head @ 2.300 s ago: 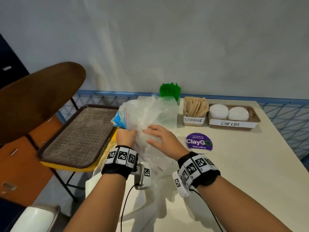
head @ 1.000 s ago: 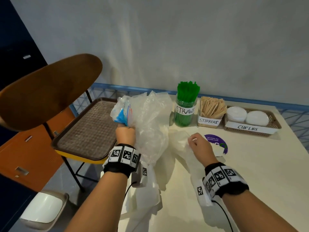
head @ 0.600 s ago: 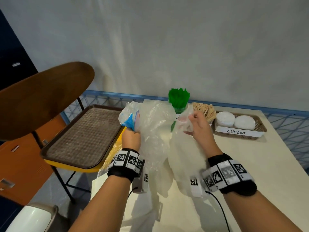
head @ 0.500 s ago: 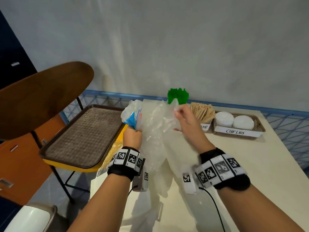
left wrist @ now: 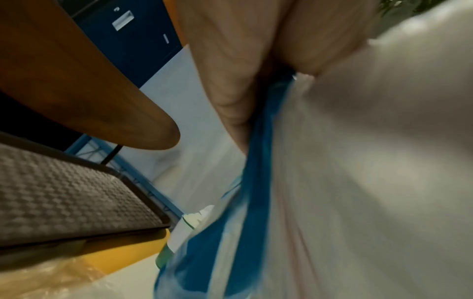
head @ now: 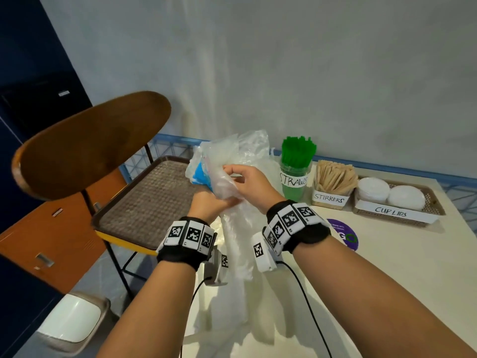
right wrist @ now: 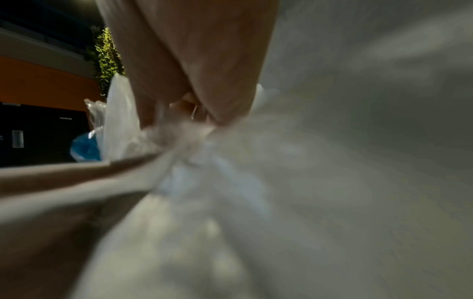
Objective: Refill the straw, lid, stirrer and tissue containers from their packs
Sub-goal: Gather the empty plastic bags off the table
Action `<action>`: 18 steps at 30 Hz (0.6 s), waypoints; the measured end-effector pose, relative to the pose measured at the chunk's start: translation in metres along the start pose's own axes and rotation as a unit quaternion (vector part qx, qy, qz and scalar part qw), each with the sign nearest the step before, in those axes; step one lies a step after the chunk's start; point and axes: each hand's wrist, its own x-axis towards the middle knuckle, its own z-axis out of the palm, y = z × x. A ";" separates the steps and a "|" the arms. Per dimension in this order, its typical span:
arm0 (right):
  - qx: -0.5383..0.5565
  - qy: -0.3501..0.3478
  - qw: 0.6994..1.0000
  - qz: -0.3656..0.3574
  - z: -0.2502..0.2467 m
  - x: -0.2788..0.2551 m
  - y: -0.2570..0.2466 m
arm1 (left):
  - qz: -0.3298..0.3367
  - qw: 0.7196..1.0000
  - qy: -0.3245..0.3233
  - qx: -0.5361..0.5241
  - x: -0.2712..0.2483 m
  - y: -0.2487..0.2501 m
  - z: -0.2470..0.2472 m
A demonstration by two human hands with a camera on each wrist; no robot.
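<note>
My left hand [head: 206, 202] grips a bundle of empty clear plastic packs [head: 240, 161], one printed blue [head: 200, 174], held up over the table's left edge. The same blue-printed plastic [left wrist: 256, 182] runs down from my left hand's fingers [left wrist: 230, 70] in the left wrist view. My right hand [head: 247, 182] pinches a clear pack against the bundle, its fingers [right wrist: 199, 60] closed on crumpled film [right wrist: 204, 151]. Behind stand the straw jar [head: 295, 174] full of green straws, the stirrer box [head: 333, 187] and the cup-lid basket [head: 397, 202] with two white lid stacks.
A brown tray [head: 149, 197] lies on a yellow-seated chair with a wooden back [head: 85, 146] to the left of the table [head: 387, 280]. A purple round sticker [head: 346, 236] is on the tabletop. A white-lidded bin [head: 69, 324] stands on the floor at lower left.
My right hand picked a clear pack off the table, lifted it and brought it left onto the bundle that my left hand holds. The left hand stayed roughly in place.
</note>
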 end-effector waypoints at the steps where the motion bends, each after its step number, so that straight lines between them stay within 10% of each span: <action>1: 0.000 -0.022 1.000 -0.005 0.005 0.003 -0.001 | -0.005 0.999 0.039 0.023 0.003 -0.001 -0.004; 5: -0.013 -0.072 0.997 -0.024 0.016 0.007 -0.008 | -0.077 0.977 0.161 0.121 0.016 -0.006 -0.026; 11: -0.098 0.254 0.962 0.015 0.014 0.012 0.052 | -0.112 0.951 0.256 0.130 0.041 -0.023 -0.076; 14: -0.233 0.083 0.959 0.140 0.023 0.007 0.111 | -0.118 0.947 0.281 0.107 0.052 -0.036 -0.092; 18: -0.380 -0.196 0.893 0.138 0.048 0.002 0.147 | -0.137 0.939 0.265 0.169 0.062 -0.051 -0.098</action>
